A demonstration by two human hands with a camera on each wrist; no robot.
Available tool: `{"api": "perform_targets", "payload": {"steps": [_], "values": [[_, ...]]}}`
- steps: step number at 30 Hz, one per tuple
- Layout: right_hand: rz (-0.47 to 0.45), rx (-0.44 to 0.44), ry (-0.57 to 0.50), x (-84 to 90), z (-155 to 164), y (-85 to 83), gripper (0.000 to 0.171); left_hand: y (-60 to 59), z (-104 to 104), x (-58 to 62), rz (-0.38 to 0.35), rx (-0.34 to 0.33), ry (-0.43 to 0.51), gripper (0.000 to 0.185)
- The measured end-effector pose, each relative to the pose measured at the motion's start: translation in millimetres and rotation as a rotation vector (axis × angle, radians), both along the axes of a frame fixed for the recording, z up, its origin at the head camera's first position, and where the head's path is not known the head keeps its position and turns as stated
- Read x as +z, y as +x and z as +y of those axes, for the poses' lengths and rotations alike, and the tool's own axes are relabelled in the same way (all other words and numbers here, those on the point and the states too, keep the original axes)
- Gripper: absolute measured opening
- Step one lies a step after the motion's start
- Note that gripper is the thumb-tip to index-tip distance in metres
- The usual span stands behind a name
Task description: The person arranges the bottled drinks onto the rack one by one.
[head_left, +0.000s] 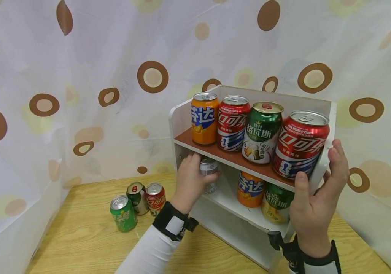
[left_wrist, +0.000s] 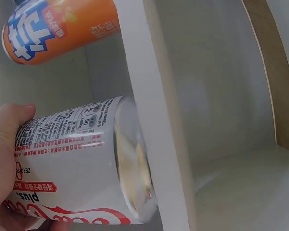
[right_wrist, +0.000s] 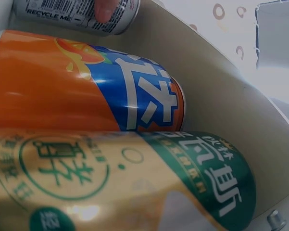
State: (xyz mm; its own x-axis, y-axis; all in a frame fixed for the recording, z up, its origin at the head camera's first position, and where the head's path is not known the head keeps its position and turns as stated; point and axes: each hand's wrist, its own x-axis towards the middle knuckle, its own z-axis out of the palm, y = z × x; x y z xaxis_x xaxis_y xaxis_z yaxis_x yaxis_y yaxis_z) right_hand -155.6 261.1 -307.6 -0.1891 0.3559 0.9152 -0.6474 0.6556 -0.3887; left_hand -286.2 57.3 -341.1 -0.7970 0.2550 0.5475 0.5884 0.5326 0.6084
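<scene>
Nearest the head camera, the right hand [head_left: 313, 198] grips the right side panel of the white shelf [head_left: 329, 144], thumb on the front edge and fingers curled round the outside. The left hand [head_left: 191, 182] is clamped on a silver can [head_left: 208, 171], holding it upright just inside the left end of the shelf's middle level, under the brown top board. The left wrist view shows this silver can [left_wrist: 77, 168] with its red lettering, its end close against the shelf's white upright, and an orange can [left_wrist: 57, 26] beyond it.

On the top board stand 4 cans in a row: an orange can [head_left: 204, 118], a red cola can [head_left: 232, 122], a green can [head_left: 262, 131] and a second red cola can [head_left: 299, 144] beside the right hand. On the middle level, well to the right of the silver can, stand an orange can [head_left: 250, 189] and a green-and-gold can [head_left: 277, 203], touching or nearly so; the right wrist view shows them close up [right_wrist: 86, 82] [right_wrist: 134, 187].

The shelf sits on a wooden counter [head_left: 79, 236]. To its left on the counter stand 3 cans close together: a green one [head_left: 123, 213], a dark one [head_left: 137, 198] and a red one [head_left: 156, 198]. A spotted curtain [head_left: 79, 76] hangs behind.
</scene>
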Motion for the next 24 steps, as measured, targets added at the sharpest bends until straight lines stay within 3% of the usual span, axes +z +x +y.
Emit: {"api": "perform_targets", "payload": {"steps": [16,20,24], "values": [[0.003,-0.011,-0.001,-0.2,1,0.1,0.048,-1.3,10,-6.7,-0.037,-0.05,0.081,0.085],[0.004,-0.013,0.0,-0.3,1,0.3,0.048,2.5,9,-12.7,-0.069,-0.097,0.152,0.089],[0.002,-0.005,-0.002,-0.3,0,0.3,0.049,11.1,6,-20.1,-0.148,-0.14,0.206,0.092]]}}
